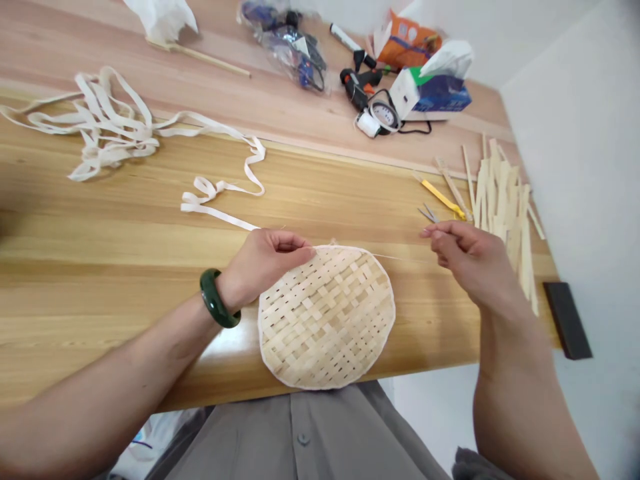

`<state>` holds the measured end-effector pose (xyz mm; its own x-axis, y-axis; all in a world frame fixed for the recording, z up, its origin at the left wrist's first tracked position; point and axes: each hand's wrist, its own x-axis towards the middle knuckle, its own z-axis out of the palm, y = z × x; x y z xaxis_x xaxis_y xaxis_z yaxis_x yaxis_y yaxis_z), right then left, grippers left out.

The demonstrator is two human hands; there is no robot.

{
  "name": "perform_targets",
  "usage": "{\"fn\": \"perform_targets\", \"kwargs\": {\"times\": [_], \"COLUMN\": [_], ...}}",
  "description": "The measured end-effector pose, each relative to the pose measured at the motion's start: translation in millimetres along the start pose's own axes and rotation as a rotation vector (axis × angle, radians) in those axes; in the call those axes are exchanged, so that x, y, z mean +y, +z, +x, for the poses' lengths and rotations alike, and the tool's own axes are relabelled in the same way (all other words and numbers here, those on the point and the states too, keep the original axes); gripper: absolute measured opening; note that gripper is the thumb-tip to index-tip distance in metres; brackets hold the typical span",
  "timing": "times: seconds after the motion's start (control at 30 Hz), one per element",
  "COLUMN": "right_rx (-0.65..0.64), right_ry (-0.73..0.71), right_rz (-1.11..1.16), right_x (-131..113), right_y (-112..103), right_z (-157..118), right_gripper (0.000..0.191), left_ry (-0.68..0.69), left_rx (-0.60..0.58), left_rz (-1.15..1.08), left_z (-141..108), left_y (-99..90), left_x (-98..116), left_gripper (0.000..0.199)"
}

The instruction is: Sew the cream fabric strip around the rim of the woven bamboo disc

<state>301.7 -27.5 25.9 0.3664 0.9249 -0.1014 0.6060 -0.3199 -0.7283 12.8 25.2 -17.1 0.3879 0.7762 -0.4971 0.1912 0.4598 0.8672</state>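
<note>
A round woven bamboo disc [326, 317] lies flat on the wooden table [100, 320], its rim bound with a pale strip. My left hand [265, 261] rests at the disc's top edge, with the fingers closed on the rim. A thin pale thread [395, 259] runs from the rim to the right. My right hand [465, 257] is above the table to the right of the disc, its thumb and fingers pinched on the thread's far end. A dark green bangle [216, 298] circles my left wrist.
A tangle of white strips [100, 123] lies at the table's left. Small scissors [429, 214], a yellow utility knife [443, 199] and a pile of bamboo strips [500, 207] sit to the right. A glue gun [357, 83] and a tissue box [435, 87] lie at the back.
</note>
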Motion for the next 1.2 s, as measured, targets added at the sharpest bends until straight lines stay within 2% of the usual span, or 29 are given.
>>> {"fn": "perform_targets", "kwargs": {"times": [0.07, 0.13, 0.23, 0.33, 0.43, 0.57, 0.77, 0.87, 0.97, 1.0, 1.03, 1.1, 1.13, 1.2], "right_rx": [0.166, 0.364, 0.630, 0.777, 0.836, 0.780, 0.755, 0.648, 0.388, 0.263, 0.071, -0.277, -0.439, -0.655], "right_ry": [0.055, 0.028, -0.093, -0.089, 0.020, 0.117, 0.228, 0.217, 0.176, 0.131, 0.016, -0.207, -0.266, -0.303], "right_rz": [0.027, -0.039, -0.352, -0.569, -0.636, -0.719, -0.318, -0.156, 0.054, 0.125, 0.221, 0.203, 0.191, 0.166], "right_x": [17, 37, 71, 100, 119, 122, 98, 78, 45, 31, 16, -12, -23, -39], "right_y": [-15, -32, -59, -83, -98, -100, -80, -61, -29, -17, -5, 19, 29, 43], "right_z": [2, 4, 8, 9, 9, 8, 7, 8, 2, -1, -5, -11, -13, -15], "right_gripper": [0.020, 0.020, 0.020, 0.022, 0.028, 0.029, 0.037, 0.029, 0.008, 0.004, 0.007, 0.009, 0.010, 0.014], "left_ry": [0.036, 0.079, 0.130, 0.156, 0.143, 0.123, 0.161, 0.118, 0.100, 0.102, 0.105, 0.116, 0.118, 0.114], "left_rx": [-0.006, -0.028, -0.068, -0.102, -0.173, -0.230, -0.264, -0.252, -0.278, -0.296, -0.310, -0.327, -0.330, -0.334], "left_rz": [-0.009, -0.026, -0.059, -0.089, -0.097, -0.136, -0.142, -0.139, -0.112, -0.103, -0.093, -0.064, -0.046, -0.021], "left_z": [0, 1, 2, 1, 0, -1, 1, 4, 6, 6, 6, 6, 6, 6], "left_y": [-0.1, -0.5, -1.3, -0.2, 3.1, 5.7, 3.7, 2.3, 0.8, 0.3, -0.1, -1.0, -1.5, -2.3], "left_x": [0, 0, -1, -2, -3, -4, -5, -6, -7, -8, -8, -9, -9, -8], "left_gripper": [0.014, 0.016, 0.018, 0.019, 0.020, 0.020, 0.019, 0.020, 0.021, 0.022, 0.023, 0.026, 0.028, 0.033]}}
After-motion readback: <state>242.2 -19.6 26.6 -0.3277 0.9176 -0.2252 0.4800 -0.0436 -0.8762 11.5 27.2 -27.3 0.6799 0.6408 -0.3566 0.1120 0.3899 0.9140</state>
